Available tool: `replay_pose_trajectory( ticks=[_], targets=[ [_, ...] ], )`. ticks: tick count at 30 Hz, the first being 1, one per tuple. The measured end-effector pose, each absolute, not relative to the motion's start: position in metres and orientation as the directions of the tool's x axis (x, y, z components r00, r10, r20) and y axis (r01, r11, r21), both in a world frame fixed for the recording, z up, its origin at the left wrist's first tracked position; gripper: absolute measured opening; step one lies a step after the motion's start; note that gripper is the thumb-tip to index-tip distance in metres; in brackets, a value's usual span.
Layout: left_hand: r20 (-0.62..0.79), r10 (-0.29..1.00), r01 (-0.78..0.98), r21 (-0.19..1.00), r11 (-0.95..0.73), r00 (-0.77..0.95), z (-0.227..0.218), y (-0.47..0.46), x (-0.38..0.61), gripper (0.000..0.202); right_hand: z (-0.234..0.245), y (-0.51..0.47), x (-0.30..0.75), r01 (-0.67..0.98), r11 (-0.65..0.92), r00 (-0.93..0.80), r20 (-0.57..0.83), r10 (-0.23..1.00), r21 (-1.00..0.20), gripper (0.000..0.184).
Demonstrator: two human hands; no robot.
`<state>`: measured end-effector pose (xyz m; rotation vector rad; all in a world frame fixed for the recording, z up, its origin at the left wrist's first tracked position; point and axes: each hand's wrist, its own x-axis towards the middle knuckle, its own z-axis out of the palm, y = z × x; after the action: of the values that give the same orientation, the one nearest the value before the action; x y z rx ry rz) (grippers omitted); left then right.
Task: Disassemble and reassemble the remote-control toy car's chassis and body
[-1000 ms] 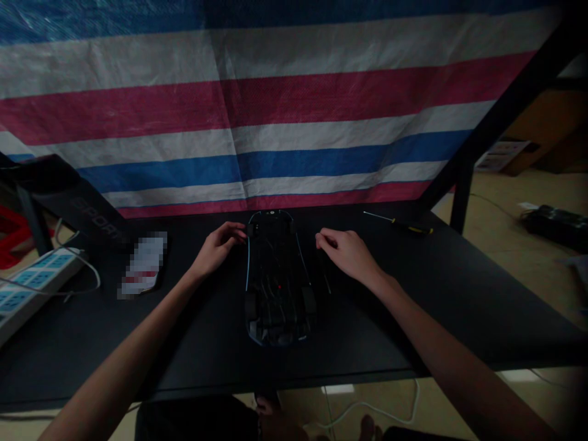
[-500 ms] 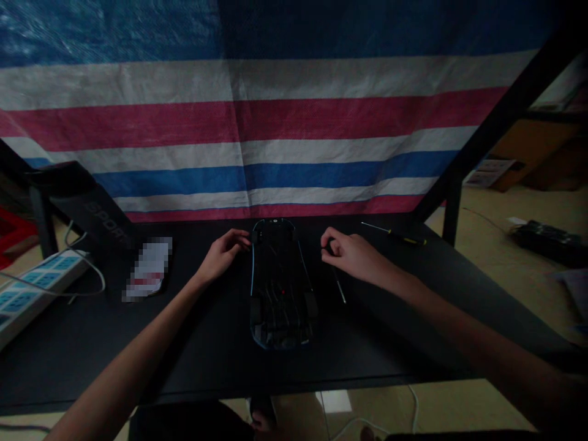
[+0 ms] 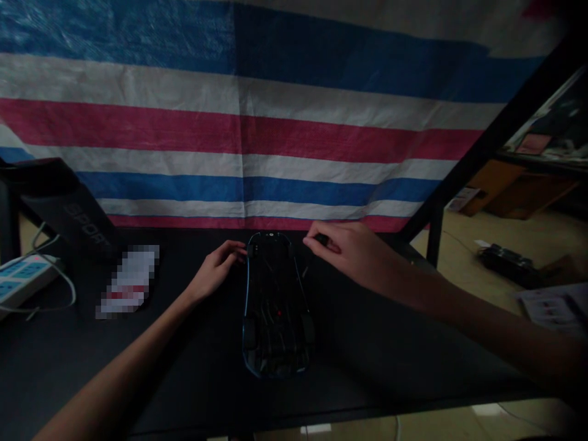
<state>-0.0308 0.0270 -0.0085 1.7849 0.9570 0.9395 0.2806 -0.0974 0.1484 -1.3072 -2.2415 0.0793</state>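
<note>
A dark toy car point(image 3: 278, 294) lies upside down on the black table, its underside and wheels facing up and its far end toward the striped sheet. My left hand point(image 3: 215, 268) rests at the car's far left side, fingers loosely stretched with the tips by the wheel there. My right hand point(image 3: 342, 244) is closed around the dark handle of a screwdriver point(image 3: 305, 271), just right of the car's far end. The thin shaft points down beside the car's right edge. Where its tip ends is too dark to make out.
At the left lie a blurred white item point(image 3: 131, 278), a dark SPORT-marked case point(image 3: 82, 220) and a white power strip point(image 3: 27, 275) with cables. A striped sheet point(image 3: 275, 138) hangs behind the table. A black frame post point(image 3: 434, 236) stands at the right.
My right hand has moved left, closer to the car, with the screwdriver's shaft turned toward it. The view has shifted and tilted; a second, yellow-and-black screwdriver is now largely hidden behind my right arm.
</note>
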Motion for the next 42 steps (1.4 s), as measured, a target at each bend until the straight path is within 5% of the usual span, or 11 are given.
replay_pose_trajectory(
  ticks=[10,21,28,35,42],
  targets=[
    [0.139,0.882,0.202,0.946,-0.252,0.449,-0.007,0.011,-0.024,0.068,0.134,-0.100,0.282,0.830,0.486,-0.337,0.450,0.827,-0.272,0.020],
    [0.149,0.871,0.222,0.934,-0.279,0.468,-0.006,0.010,-0.023,0.063,0.124,-0.092,0.280,0.869,0.448,-0.327,0.435,0.839,-0.212,0.020],
    [0.146,0.865,0.216,0.936,-0.278,0.481,-0.003,0.009,-0.023,0.062,0.121,-0.098,0.270,0.948,0.314,-0.307,0.392,0.867,0.046,0.029],
    [0.156,0.872,0.217,0.934,-0.282,0.463,-0.005,0.010,-0.023,0.061,0.120,-0.104,0.269,0.829,0.535,-0.436,0.412,0.800,-0.161,0.018],
    [0.143,0.874,0.241,0.929,-0.280,0.464,-0.005,0.011,-0.022,0.064,0.123,-0.110,0.272,0.913,0.408,-0.382,0.373,0.845,0.010,0.023]
  ],
)
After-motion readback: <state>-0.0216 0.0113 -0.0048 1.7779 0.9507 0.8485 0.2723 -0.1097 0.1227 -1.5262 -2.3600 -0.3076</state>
